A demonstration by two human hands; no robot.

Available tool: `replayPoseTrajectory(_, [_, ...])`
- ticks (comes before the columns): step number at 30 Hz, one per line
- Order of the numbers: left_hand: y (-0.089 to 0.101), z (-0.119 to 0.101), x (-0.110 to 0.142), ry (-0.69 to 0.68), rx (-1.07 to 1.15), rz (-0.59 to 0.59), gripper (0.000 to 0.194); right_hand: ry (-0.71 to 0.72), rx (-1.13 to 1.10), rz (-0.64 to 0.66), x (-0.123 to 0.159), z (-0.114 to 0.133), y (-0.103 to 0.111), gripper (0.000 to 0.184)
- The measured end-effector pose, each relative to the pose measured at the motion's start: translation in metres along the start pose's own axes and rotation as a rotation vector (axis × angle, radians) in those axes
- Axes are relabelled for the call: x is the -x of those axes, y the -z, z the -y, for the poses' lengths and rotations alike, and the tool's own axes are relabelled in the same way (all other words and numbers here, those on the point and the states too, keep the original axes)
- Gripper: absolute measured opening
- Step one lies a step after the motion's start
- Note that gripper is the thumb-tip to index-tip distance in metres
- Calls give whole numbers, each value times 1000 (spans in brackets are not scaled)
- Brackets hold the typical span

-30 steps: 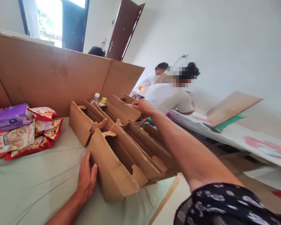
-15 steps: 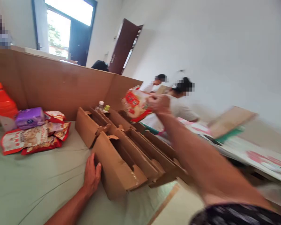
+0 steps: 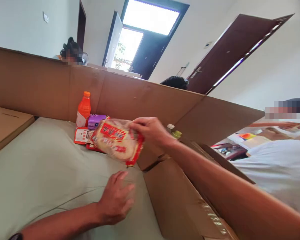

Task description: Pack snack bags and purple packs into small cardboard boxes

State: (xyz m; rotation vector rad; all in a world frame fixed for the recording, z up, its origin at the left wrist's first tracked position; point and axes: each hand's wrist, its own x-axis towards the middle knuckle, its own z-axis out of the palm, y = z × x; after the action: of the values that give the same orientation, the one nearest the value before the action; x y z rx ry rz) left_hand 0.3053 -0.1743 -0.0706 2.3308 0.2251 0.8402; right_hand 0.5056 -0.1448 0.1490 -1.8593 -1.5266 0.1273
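My right hand [image 3: 153,132] pinches the edge of a red-and-clear plastic food packet [image 3: 112,141], holding it tilted in the air. Something pale and round shows through the plastic. Below the packet, my left hand [image 3: 117,200] hovers over the pale green cloth, empty, its fingers loosely curled and apart. Behind the packet are a purple tissue pack [image 3: 96,121], a red-and-white food pouch [image 3: 81,136] and an orange drink bottle [image 3: 84,110]; the packet partly covers this group. Under my right forearm stand open cardboard boxes [image 3: 175,196], their insides mostly hidden.
A tall cardboard partition [image 3: 132,96] runs along the back of the cloth-covered surface [image 3: 52,173]. A flat cardboard box [image 3: 10,125] lies at the left. Bottle caps [image 3: 176,134] poke up behind the boxes. A person in a white shirt [image 3: 277,170] is at the right; other heads show beyond the partition.
The view has swung left. My right hand has brought the packet from above the boxes toward the goods on the cloth. My left hand has come away from the box side.
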Motion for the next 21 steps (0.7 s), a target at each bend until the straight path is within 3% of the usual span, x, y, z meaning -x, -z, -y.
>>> replayPoseTrajectory(2, [43,17,23,16,-92,-68,39,71,-28,105,-22,16,-55,26])
replayPoseTrajectory(5, [96,47,46,106,-228,-193,34,94,-37,117,-58,33,-118,21])
replayPoseTrajectory(8, [137,80,50,207,-327,-289,37,63,-38,34,-87,37,-150,15])
replayPoseTrajectory(11, [174,119,38,308,-383,-367,48,20,-39,-52,-90,29,-160,23])
replayPoseTrajectory(13, [198,146,28,383,-400,-418,59,17,-52,-61,-69,20,-162,25])
replayPoseTrajectory(16, [222,177,14,471,-383,-434,74,36,-75,-39,-2,7,-163,24])
replayPoseTrajectory(18, [225,186,7,491,-347,-391,79,29,-68,-41,59,0,-164,22])
replayPoseTrajectory(21, [212,183,-4,461,-294,-327,78,21,-27,-88,147,-9,-163,22])
